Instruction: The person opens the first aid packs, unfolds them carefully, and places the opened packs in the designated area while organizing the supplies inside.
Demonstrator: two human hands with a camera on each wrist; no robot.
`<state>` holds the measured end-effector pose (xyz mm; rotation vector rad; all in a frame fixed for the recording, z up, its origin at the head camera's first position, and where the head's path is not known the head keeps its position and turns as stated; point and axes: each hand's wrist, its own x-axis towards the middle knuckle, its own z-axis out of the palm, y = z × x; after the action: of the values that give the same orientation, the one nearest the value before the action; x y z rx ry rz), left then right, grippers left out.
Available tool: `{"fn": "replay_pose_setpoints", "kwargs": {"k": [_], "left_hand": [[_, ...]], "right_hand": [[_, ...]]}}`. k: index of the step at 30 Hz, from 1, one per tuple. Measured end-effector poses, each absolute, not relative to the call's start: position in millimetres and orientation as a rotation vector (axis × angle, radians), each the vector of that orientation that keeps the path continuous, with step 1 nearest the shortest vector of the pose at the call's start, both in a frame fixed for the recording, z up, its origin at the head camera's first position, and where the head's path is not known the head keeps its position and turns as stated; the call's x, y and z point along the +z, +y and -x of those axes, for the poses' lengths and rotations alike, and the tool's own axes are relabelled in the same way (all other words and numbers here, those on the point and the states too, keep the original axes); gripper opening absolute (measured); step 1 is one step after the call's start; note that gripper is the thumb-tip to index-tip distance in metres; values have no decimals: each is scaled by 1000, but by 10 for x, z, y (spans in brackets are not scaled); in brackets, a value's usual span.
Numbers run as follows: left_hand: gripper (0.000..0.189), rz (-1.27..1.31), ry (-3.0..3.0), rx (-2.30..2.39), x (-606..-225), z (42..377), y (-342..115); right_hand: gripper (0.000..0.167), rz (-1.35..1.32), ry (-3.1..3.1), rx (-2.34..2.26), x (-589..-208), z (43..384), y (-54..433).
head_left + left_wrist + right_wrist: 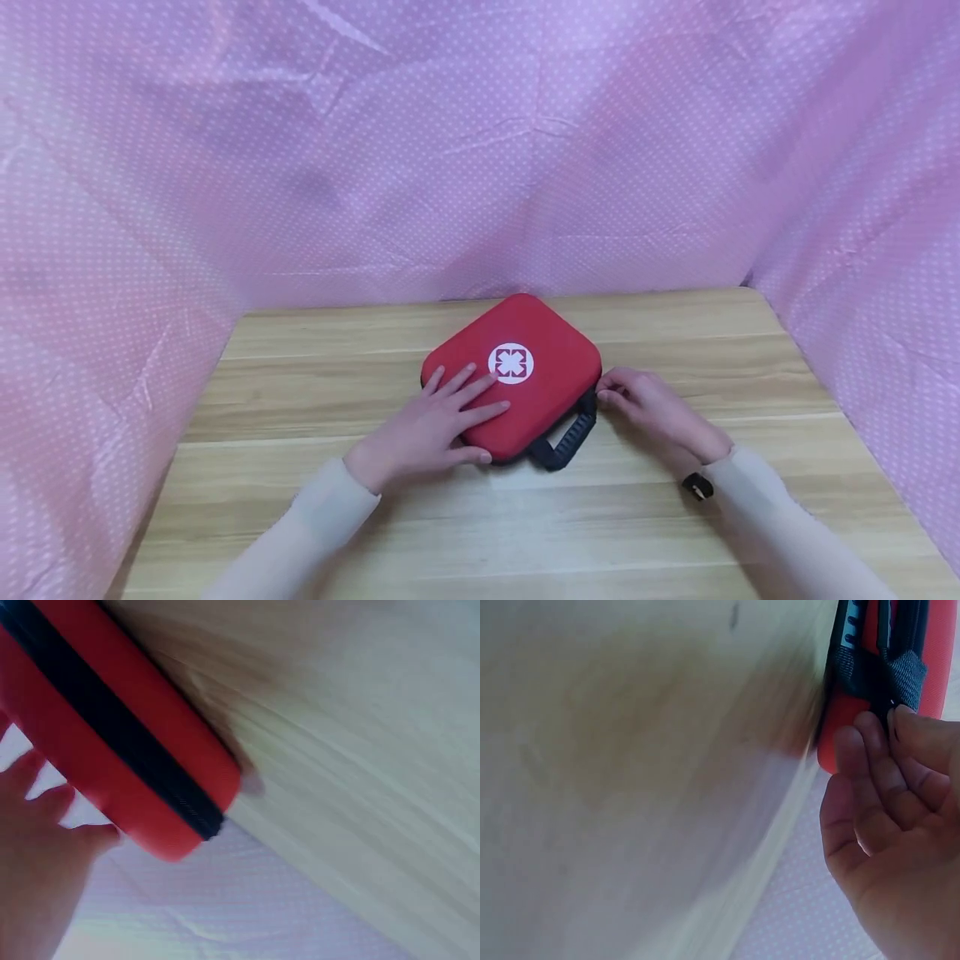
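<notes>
A red first-aid case (551, 350) with a white round emblem (512, 363) lies flat and turned at an angle on the table. Its black handle (576, 437) points toward the near right. My left hand (431, 425) rests spread on the lid's left part, fingers straight. In the left wrist view, a black zipper band (120, 735) runs along the case's side, its visible stretch closed. At the corner beside the handle, my right hand (652, 408) pinches a small dark zipper pull (892, 716) between thumb and index finger. The fingertips hide most of that pull.
The case stands on a light wood-grain table (300, 367), toward its far edge. Pink dotted cloth (450, 150) hangs behind the table and along both sides. A black band (698, 487) shows at the right wrist.
</notes>
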<state>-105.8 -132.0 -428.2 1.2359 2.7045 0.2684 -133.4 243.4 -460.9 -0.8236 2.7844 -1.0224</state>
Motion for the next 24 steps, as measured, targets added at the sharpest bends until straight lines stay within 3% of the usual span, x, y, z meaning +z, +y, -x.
{"fn": "replay_pose_setpoints", "kwargs": {"k": [13, 24], "left_hand": [[76, -1265, 2776, 179, -4385, 1112, -1341], [80, -1154, 2837, 169, -4443, 1025, -1206]], "right_hand": [[5, 724, 2815, -1000, -4600, 1204, 2370], [13, 859, 2797, -1032, -4608, 1029, 2178]]}}
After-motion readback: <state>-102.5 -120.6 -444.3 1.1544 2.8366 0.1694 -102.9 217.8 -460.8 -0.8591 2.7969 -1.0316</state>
